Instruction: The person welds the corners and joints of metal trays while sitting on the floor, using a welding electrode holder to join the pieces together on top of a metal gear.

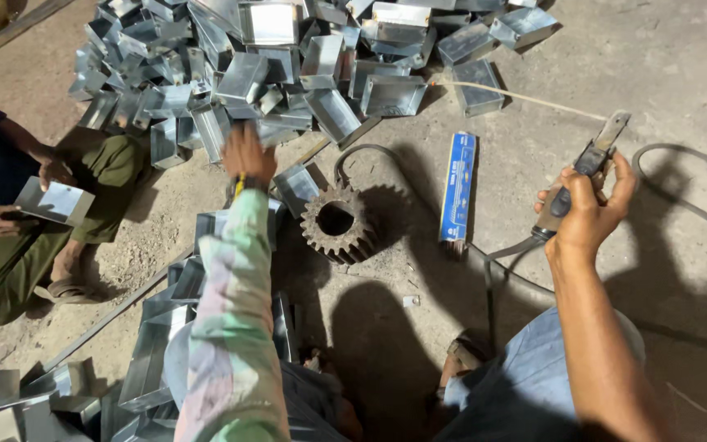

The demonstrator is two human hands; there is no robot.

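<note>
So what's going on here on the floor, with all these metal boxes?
A person crouches on the concrete floor. Their right hand grips a welding electrode holder with a cable trailing off. Their left hand reaches toward a big pile of folded sheet-metal boxes. A rusty gear and a blue packet lie between the hands. At the left, another person sits holding a metal piece.

Welding holder [587,176] — tilted, gripped; shiny metal boxes [288,65] — heaped.
</note>
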